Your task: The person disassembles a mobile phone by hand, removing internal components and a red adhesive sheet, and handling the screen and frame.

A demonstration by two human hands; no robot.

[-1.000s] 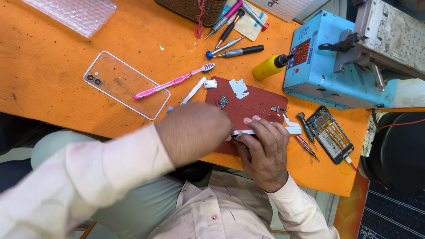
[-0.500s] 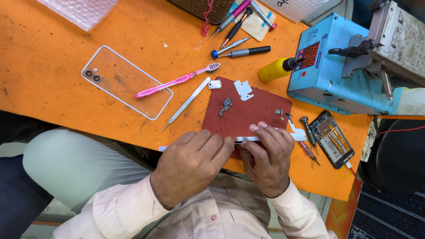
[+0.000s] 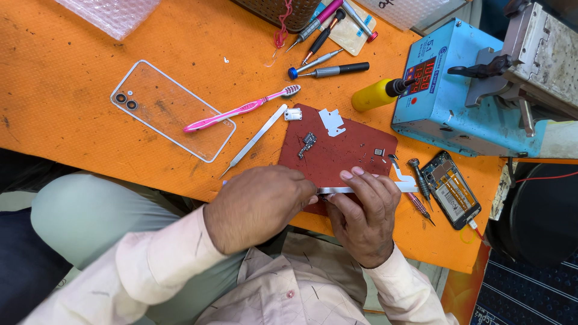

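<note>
1. Head view, hands: the left hand [image 3: 259, 204] and the right hand [image 3: 364, 213] are close together at the near edge of the bench [image 3: 72, 120], both closed on a thin white strip [image 3: 361, 189] that lies across the near side of a dark red mat [image 3: 343, 150]. The right fingers press down on the strip, which seems meant to keep it still; the left fingertips pinch at its left end, but what they grip there is hidden.

2. Head view, mat: small metal parts [image 3: 308, 143] and a white cut-out piece [image 3: 332, 122] sit on the mat, probably so loose bits stay together and show against the red.

3. Head view, right of the mat: an opened phone [image 3: 451, 189] lies face-down near the bench's right edge, with two small screwdrivers [image 3: 419, 180] just beside it, within the right hand's reach.

4. Head view, left of the mat: tweezers [image 3: 256, 139] and a pink toothbrush [image 3: 241, 109] lie at a slant, the brush resting across a clear phone case [image 3: 171, 111].

5. Head view, far edge: more screwdrivers [image 3: 328, 71], a yellow bottle [image 3: 376, 94] on its side and a blue machine [image 3: 463, 96] stand well apart from the hands.
</note>
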